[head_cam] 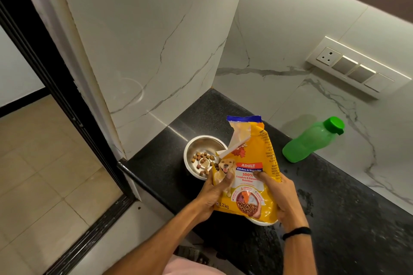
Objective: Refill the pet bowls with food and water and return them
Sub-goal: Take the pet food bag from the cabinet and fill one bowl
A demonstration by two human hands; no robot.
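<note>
Left hand [214,195], right hand [283,199] grip food bag [253,164], seemingly pouring into bowl [199,144].

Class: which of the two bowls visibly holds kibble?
The steel bowl beyond the left hand; the other bowl shows only a rim under the food bag.

A steel bowl [201,144] sits at the counter's left end with a little brown kibble [202,159] in it. The yellow dog-food bag [248,169] tilts its torn corner over the rim. A second bowl [263,222] peeks from beneath. A capped green bottle [312,139] stands by the back edge.
</note>
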